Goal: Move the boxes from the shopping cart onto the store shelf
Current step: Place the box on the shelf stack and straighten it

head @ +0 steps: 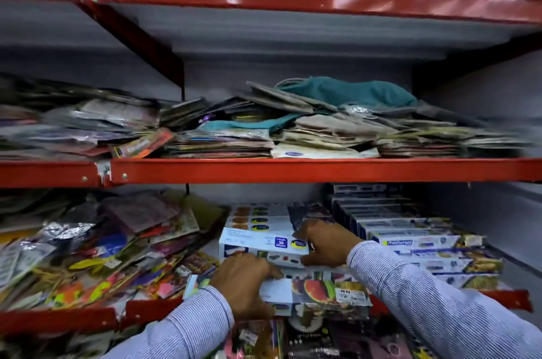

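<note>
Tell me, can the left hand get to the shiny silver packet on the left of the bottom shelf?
Probably yes. The left hand rests on a long box at the shelf's front edge, and the silver packet lies on top of the heap of packets, uncovered. Nothing stands between them.

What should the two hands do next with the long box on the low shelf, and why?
Probably push the white box back and level, beside the row of boxes on the right. The right hand grips its end, the left hand rests on the front box, and it sits tilted.
</note>
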The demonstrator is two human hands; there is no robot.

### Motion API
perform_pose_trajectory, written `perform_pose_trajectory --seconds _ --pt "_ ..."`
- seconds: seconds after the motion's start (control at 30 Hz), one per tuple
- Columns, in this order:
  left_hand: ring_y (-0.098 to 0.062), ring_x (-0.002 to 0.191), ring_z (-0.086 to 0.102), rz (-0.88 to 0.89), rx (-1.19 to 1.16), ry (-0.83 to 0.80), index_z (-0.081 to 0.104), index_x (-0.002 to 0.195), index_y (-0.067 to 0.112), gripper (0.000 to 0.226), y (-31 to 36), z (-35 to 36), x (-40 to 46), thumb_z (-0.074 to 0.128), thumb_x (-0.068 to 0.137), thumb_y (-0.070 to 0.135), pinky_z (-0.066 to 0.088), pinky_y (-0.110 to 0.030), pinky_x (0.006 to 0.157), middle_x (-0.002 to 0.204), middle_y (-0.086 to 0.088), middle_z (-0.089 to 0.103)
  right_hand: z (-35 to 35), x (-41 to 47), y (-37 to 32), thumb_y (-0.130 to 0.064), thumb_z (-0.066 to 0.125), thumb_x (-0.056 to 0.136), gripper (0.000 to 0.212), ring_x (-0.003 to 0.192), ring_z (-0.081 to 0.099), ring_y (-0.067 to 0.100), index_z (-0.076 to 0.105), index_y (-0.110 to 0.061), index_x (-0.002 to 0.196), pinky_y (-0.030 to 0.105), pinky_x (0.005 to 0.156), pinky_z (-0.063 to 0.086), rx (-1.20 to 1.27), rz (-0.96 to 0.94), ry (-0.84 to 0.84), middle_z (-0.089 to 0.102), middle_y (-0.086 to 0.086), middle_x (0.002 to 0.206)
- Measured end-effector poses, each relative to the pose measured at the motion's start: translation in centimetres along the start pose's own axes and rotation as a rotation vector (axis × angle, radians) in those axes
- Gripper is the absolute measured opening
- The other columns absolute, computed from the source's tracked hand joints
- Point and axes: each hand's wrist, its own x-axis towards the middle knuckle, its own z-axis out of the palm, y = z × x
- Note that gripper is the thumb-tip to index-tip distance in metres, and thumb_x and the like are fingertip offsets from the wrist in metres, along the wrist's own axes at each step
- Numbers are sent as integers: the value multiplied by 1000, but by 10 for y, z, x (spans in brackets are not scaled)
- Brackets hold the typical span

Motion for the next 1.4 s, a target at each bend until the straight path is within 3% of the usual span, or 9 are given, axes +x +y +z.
perform_pose_trajectory --seconds 0.47,0.73,0.9,1.07,1.17,1.23,1.33,1.4 --pt "-22 111 55 -14 2 -16 57 128 33 67 -9 7 33 78 66 47 43 -35 91 126 5 64 37 69 22 -28 60 91 58 131 41 30 40 -15 144 40 105 39 60 7 -43 45 14 143" --pt "-21 111 55 -8 1 -3 57 127 33 69 -16 14 38 78 64 50 43 -35 89 125 5 64 52 73 24 -26 62 89 54 123 51 29 47 -18 140 39 100 46 67 23 56 47 11 141" --pt "-20 110 56 -10 -8 10 57 127 32 67 -18 16 46 78 66 50 45 -34 89 125 6 64 52 71 27 -34 71 83 44 110 60 29 62 -20 124 39 87 53 42 68 165 62 8 124" --pt "-22 108 57 -29 -60 16 56 125 33 65 -19 23 63 80 66 47 48 -36 86 122 3 66 46 75 34 -39 73 82 46 108 63 28 65 -17 122 38 91 52 139 70 108 69 6 120" --pt "-23 107 59 -33 -78 51 57 124 32 64 -20 25 75 80 66 45 50 -36 86 121 2 67 42 78 39 -38 65 88 34 93 65 32 70 -7 100 36 80 50 209 55 36 72 15 101" --pt "-22 108 60 -33 -99 75 58 125 30 63 -22 28 84 79 67 43 51 -36 88 123 2 67 39 76 42 -30 59 92 29 81 61 31 67 -4 84 30 71 41 265 66 31 69 19 88" --pt "-21 112 59 -29 -109 116 56 128 30 63 -27 35 94 75 70 43 50 -36 91 128 3 64 35 68 44 -20 47 99 40 63 45 20 49 -25 59 27 72 30 286 66 57 49 -4 61" --pt "-21 117 55 -27 -102 123 54 131 29 63 -30 43 97 72 72 44 48 -36 91 131 2 60 38 62 45 -18 42 100 45 59 38 17 39 -30 57 28 72 29 284 56 42 42 -9 60"
